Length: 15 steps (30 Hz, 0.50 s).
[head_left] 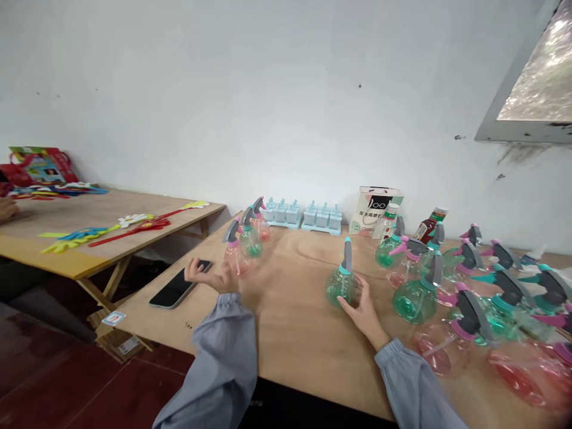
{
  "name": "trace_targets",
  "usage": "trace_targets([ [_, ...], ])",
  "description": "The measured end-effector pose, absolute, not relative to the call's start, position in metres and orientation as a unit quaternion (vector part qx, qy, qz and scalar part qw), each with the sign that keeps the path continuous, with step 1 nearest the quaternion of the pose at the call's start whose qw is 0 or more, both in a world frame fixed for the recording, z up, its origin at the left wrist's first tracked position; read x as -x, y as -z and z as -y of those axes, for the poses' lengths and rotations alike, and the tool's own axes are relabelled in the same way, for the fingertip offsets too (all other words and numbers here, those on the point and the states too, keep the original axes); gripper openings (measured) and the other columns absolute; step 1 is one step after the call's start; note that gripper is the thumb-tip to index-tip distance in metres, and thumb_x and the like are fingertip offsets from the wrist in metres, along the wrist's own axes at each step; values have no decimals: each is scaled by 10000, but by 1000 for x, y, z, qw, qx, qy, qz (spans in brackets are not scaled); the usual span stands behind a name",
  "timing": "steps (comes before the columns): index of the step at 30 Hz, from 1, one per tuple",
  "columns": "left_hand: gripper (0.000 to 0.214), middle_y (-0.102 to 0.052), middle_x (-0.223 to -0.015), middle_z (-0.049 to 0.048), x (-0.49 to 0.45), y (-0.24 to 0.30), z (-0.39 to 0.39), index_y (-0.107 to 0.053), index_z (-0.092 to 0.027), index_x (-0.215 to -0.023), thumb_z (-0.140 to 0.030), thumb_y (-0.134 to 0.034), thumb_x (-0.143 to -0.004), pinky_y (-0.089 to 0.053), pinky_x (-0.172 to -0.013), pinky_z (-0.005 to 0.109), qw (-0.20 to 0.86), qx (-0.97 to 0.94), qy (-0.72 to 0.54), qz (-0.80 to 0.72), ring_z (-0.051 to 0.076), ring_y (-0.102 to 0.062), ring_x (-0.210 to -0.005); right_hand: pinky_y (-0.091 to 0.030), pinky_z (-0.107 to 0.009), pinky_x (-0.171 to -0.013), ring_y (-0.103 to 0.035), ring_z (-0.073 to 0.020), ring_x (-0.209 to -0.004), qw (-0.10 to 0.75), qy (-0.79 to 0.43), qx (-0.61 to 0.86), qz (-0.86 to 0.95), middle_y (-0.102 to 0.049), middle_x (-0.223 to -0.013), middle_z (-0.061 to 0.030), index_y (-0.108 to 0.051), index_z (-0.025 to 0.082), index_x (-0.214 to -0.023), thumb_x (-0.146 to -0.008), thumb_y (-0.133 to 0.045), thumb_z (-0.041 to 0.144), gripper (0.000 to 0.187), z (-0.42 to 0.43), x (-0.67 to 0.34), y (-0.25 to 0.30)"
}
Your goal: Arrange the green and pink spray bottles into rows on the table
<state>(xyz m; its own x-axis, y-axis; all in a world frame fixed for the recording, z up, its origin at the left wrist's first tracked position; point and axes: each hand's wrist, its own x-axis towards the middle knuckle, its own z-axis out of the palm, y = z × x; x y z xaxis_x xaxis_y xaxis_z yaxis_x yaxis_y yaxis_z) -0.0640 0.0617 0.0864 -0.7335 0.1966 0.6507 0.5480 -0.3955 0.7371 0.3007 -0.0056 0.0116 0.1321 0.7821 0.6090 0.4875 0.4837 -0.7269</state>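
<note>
My right hand (pixel 364 310) is wrapped around the base of a green spray bottle (pixel 340 285) with a grey trigger head, which stands upright in the middle of the plywood table (pixel 295 333). My left hand (pixel 210 275) hovers palm up with loosely curled fingers and holds nothing. It is just in front of a pink spray bottle (pixel 234 253) and beside a black phone (pixel 179 286) lying flat near the table's left edge. Both arms wear grey sleeves.
Two more bottles (pixel 252 232) stand behind the pink one. Several green and pink spray bottles (pixel 469 298) crowd the right side. Light blue ice-pop moulds (pixel 304 215), a white box (pixel 375 211) and a red-filled bottle (pixel 429 225) line the wall. A second table (pixel 53 250) on the left holds coloured hand-shaped toys.
</note>
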Motion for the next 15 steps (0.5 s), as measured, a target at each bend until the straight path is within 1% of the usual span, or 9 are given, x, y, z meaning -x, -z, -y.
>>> trace_targets([
  [2,562,-411,-1390,174,43,-95,-47,-417,-172,-1282,-552,-532,-885,-329,-1120,582,109,367,776,501,398,-356,-1373,-464,-589,-1096,-570,-318,-1279,562,-124,488,657,-546,-1391,-163,-366,235,-1427,-826,-721,524,756,7,-298,-13],
  [3,532,-476,-1323,166,28,-99,-40,-483,-177,-1218,-563,-561,-860,-321,-1134,585,72,414,778,467,397,-396,-1353,-462,-589,-1100,-568,-318,-1283,556,-124,486,663,-555,-1385,-155,-382,242,-1423,-829,-719,525,739,8,-295,-13],
  [5,448,-613,-1116,125,-8,-109,-28,-603,-202,-1047,-565,-658,-790,-414,-1082,541,-4,521,743,420,360,-558,-1208,-458,-585,-1107,-565,-319,-1292,545,-125,484,673,-574,-1369,-139,-415,254,-1412,-832,-717,527,708,12,-289,-14],
  [6,430,-627,-1165,123,-28,-113,-23,-620,-215,-1095,-496,-708,-782,-401,-1104,525,-108,591,701,384,347,-559,-1237,-463,-581,-1105,-568,-319,-1290,543,-126,485,674,-581,-1363,-135,-427,258,-1407,-830,-720,528,701,14,-286,-15],
  [7,507,-614,-1268,128,-48,-117,-19,-608,-231,-1183,-445,-764,-751,-379,-1131,517,-203,636,658,349,343,-536,-1292,-469,-577,-1100,-574,-320,-1286,543,-126,487,672,-584,-1363,-134,-434,260,-1406,-826,-726,528,702,17,-282,-15],
  [9,790,-531,-1434,142,-85,-122,-11,-529,-249,-1314,-385,-883,-621,-339,-1169,519,-342,645,606,316,355,-474,-1383,-486,-570,-1085,-588,-323,-1274,554,-128,496,656,-582,-1375,-140,-431,259,-1416,-827,-728,528,712,24,-274,-12],
  [10,844,-519,-1448,160,-100,-124,-7,-488,-244,-1356,-380,-887,-624,-335,-1168,529,-389,644,580,314,355,-468,-1393,-500,-564,-1070,-601,-321,-1258,563,-133,499,645,-583,-1377,-144,-421,257,-1427,-834,-722,528,718,28,-271,-10],
  [12,918,-555,-1412,178,-120,-126,1,-422,-242,-1418,-386,-888,-640,-340,-1162,536,-431,664,533,299,347,-503,-1366,-532,-549,-1031,-634,-315,-1211,579,-149,499,628,-604,-1348,-146,-401,254,-1444,-854,-700,527,716,37,-268,-5],
  [15,1026,-588,-1388,171,-132,-130,13,-396,-268,-1457,-420,-926,-591,-342,-1153,551,-404,724,488,272,359,-531,-1337,-567,-536,-971,-670,-315,-1136,584,-158,493,625,-660,-1233,-125,-436,251,-1421,-881,-664,526,648,47,-270,3],
])
